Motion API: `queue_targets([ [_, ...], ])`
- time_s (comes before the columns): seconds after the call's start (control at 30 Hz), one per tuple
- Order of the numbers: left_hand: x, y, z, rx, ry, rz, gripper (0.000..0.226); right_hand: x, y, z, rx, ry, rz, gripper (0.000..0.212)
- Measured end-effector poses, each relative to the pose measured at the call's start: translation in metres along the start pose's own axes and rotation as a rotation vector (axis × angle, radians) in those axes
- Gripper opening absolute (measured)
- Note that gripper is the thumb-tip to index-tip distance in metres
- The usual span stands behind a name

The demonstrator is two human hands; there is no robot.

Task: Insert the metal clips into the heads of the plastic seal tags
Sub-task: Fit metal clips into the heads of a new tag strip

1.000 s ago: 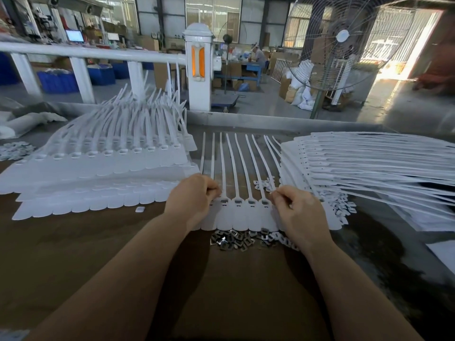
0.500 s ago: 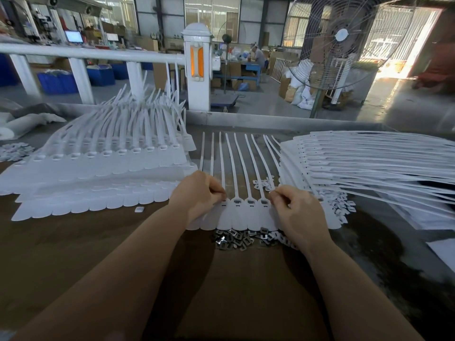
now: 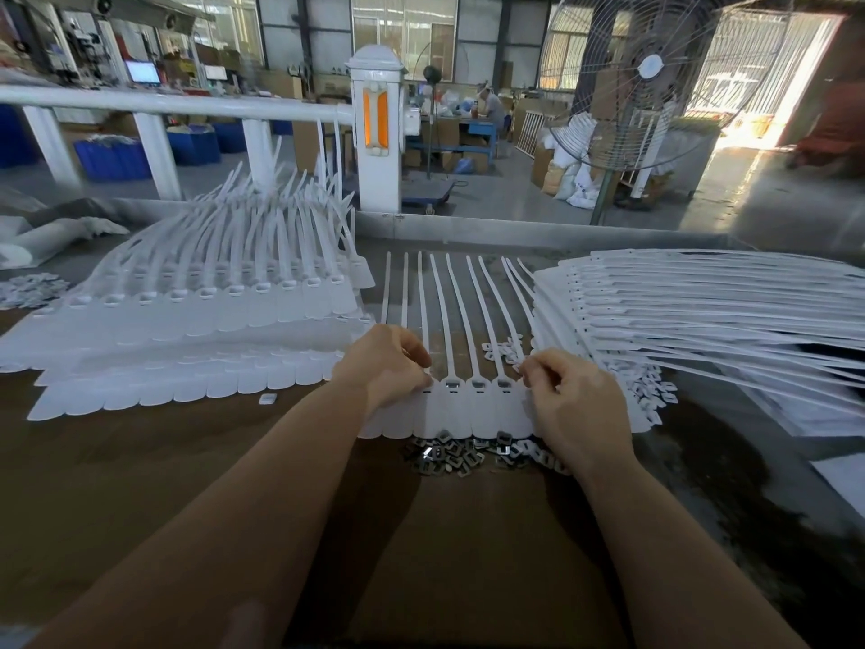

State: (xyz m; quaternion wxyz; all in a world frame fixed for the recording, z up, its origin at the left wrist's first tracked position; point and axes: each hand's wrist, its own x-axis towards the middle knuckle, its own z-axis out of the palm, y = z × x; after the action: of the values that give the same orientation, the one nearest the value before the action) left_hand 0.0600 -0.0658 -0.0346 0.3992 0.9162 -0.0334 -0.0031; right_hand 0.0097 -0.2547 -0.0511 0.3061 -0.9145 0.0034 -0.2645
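So, brown tabletop [image 3: 140, 484] carries everything. Landmark is the row of seal tags [image 3: 468, 409] lying flat mid-table, heads in a line, straps running away from the camera. Left of that row, a big fanned stack of white tags [image 3: 196, 320], straps curving upward. Right of the row, a second stack of tags [image 3: 702, 311], straps lying flat and pointing right. Far behind the row stand a white railing post with an orange insert [image 3: 377, 128] and a large floor fan [image 3: 650, 72] (fan further right).

Left hand [image 3: 386, 367] sits on the left end of the row, fingers curled together and pinching at a tag head; whether a clip is between them, cannot tell. Right hand [image 3: 573, 405] sits on the right end of the row, fingers [image 3: 538, 374] curled and pinching something small at a tag head, too hidden to name.

Three tag heads between the two hands show dark metal in their slots. Pile of metal clips [image 3: 449, 454] lies on the tabletop just in front of the row, touching its near edge. Loose white plastic pieces [image 3: 650, 391] scattered just right of the row, more behind it. One small white piece [image 3: 267, 399] lies alone left of the row.
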Motion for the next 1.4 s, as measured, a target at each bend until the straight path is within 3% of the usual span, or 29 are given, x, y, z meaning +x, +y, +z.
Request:
queue_targets([
  [0.17,-0.004,-0.008,0.001,-0.013,0.019,0.066,0.023,0.001,0.006,-0.006,-0.114,0.197,0.190,0.021],
  [0.57,-0.015,0.004,-0.003,0.172,0.105,0.211,0.015,0.000,0.003,-0.010,-0.261,0.173,0.241,0.024],
  [0.63,-0.023,0.015,-0.001,0.147,0.039,0.279,0.014,0.000,0.003,-0.010,-0.258,0.169,0.239,0.024],
  [0.77,-0.043,0.040,0.012,0.150,-0.290,0.447,0.015,0.001,0.002,-0.010,-0.260,0.162,0.241,0.024],
  [0.87,-0.052,0.049,0.025,0.249,-0.396,0.546,0.019,0.001,0.001,-0.009,-0.238,0.172,0.249,0.023],
  [1.2,-0.052,0.050,0.045,0.343,-0.263,0.616,0.018,0.001,0.003,-0.011,-0.224,0.143,0.264,0.023],
  [1.4,-0.047,0.043,0.040,0.107,-0.188,0.479,0.014,0.002,0.004,-0.010,-0.232,0.147,0.246,0.023],
])
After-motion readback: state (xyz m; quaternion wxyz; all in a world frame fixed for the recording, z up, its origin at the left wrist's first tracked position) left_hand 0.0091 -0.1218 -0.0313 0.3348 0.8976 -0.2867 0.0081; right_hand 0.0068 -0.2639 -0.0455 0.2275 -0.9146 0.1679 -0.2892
